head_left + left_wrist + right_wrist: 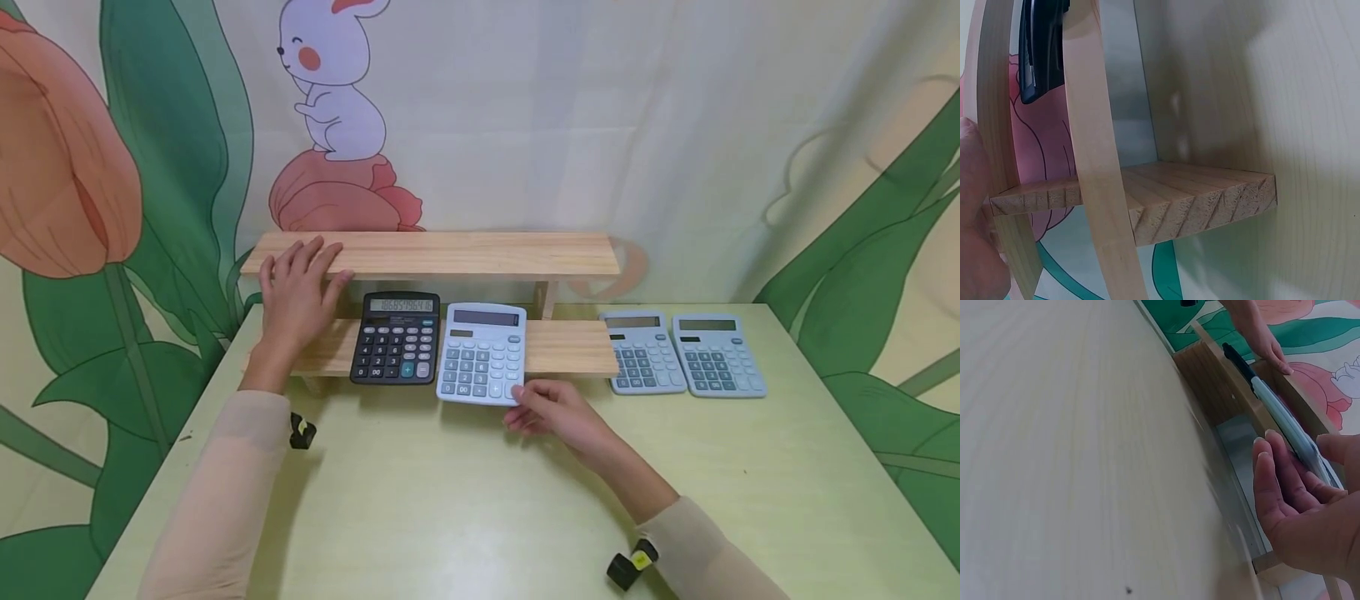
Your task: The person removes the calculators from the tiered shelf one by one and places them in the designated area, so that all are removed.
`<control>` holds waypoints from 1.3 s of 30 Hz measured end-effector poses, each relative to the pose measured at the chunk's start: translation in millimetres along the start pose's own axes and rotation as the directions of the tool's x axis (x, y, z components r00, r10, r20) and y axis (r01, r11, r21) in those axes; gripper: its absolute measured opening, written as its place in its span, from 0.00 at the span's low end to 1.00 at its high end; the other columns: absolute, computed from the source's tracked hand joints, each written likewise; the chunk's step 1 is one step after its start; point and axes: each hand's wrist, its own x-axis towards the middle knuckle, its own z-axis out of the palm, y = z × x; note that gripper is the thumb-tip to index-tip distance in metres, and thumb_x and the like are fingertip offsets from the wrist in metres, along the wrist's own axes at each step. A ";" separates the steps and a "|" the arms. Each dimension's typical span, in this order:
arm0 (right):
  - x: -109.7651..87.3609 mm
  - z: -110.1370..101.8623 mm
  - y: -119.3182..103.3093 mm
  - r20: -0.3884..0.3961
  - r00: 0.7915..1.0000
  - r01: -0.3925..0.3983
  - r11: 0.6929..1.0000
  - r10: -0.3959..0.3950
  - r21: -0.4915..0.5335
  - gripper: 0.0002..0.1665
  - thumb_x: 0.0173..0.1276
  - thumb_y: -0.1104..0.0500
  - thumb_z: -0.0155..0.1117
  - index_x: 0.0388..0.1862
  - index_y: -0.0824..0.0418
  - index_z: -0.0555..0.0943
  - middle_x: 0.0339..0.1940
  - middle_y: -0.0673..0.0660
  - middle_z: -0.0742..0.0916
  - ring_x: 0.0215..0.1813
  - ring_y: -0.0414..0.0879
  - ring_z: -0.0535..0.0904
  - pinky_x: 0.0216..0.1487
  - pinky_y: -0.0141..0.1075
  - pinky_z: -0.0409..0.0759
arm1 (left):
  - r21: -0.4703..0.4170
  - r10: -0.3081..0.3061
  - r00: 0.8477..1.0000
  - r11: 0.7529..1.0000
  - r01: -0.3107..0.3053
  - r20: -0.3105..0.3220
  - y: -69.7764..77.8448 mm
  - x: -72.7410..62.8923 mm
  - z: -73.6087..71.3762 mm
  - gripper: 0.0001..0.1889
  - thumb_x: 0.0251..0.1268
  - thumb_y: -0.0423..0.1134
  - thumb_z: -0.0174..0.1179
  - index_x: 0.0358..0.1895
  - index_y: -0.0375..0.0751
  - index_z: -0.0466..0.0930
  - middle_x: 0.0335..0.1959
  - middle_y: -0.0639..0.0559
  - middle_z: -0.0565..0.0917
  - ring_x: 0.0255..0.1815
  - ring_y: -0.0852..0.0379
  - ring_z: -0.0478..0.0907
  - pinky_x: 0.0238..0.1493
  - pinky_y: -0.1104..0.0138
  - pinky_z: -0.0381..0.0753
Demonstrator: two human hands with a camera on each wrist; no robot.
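My right hand (555, 412) pinches the lower right corner of a light blue calculator (482, 354), its thumb on the front face. That calculator leans back on the lower board of a two-tier wooden shelf (570, 348). Close beside it on the left stands a black calculator (396, 337) with digits on its display. The left hand (296, 292) rests on the left end of the upper board (480, 254), fingers spread over the top and thumb near the front edge. In the right wrist view, the blue calculator (1285, 419) shows edge-on between thumb and fingers.
Two more light blue calculators, a nearer one (647, 354) and an outer one (718, 357), are side by side right of the shelf. A pale table (450, 500) carries everything. Behind hangs a curtain (510, 108) printed with a rabbit and flowers.
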 end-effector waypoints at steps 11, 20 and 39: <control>11.2 4.3 0.4 -0.060 0.998 0.024 0.994 -0.018 0.109 0.20 0.85 0.58 0.57 0.61 0.76 0.79 0.48 0.67 0.91 0.46 0.54 0.91 0.49 0.40 0.90 | -0.001 -0.002 1.000 1.000 0.002 -0.004 0.0 -0.1 0.3 0.33 0.86 0.62 0.43 0.84 0.53 0.62 0.87 0.44 0.56 0.87 0.39 0.45 0.83 0.42 0.26; 2.0 -3.6 0.1 -0.021 0.999 0.046 0.993 -0.044 0.112 0.18 0.85 0.63 0.56 0.62 0.77 0.77 0.52 0.64 0.89 0.51 0.59 0.90 0.54 0.41 0.88 | 0.004 -0.002 1.000 1.000 0.002 -0.002 2.2 0.1 1.2 0.33 0.86 0.62 0.43 0.84 0.52 0.62 0.86 0.44 0.56 0.87 0.39 0.45 0.83 0.42 0.26; -30.4 -77.8 -20.8 -0.109 0.988 0.105 0.991 -0.114 -0.081 0.25 0.85 0.56 0.58 0.68 0.73 0.73 0.61 0.64 0.86 0.58 0.56 0.87 0.62 0.44 0.85 | 0.002 -0.003 1.000 1.000 0.003 -0.010 -0.7 -0.5 1.9 0.33 0.85 0.63 0.42 0.84 0.53 0.62 0.87 0.45 0.56 0.87 0.40 0.44 0.83 0.42 0.26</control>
